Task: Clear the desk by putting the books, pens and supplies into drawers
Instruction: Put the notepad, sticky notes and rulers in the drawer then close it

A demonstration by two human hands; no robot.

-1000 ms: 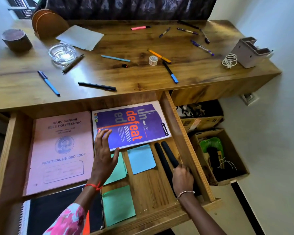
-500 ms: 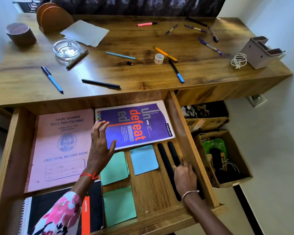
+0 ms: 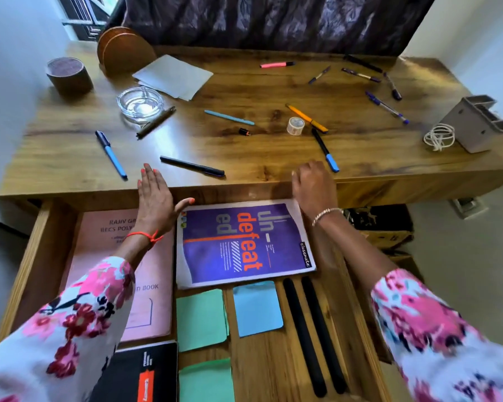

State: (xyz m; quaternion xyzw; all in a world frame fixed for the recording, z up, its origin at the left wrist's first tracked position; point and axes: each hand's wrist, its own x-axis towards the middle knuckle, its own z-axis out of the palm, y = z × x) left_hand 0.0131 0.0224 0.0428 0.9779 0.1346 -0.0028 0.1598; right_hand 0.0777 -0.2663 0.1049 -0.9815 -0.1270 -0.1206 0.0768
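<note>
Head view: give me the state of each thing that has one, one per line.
Drawer: pulled open, books and sticky notes inside.
Purple book: flat in drawer, closed.
Pink record book: flat in drawer, closed.
Left hand: open, empty, fingers at desk edge.
Right hand: empty, curled at desk edge.
Black pen: lying on desk, capped.
Glass ashtray: upright, empty.
Tape roll: on desk.

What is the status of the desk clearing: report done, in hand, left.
Done: the purple book, pink record book and sticky notes lie in the open drawer. In hand: nothing; the left hand and right hand are empty at the desk edge. Left: the black pen, blue pen, tape roll and other pens.
</note>
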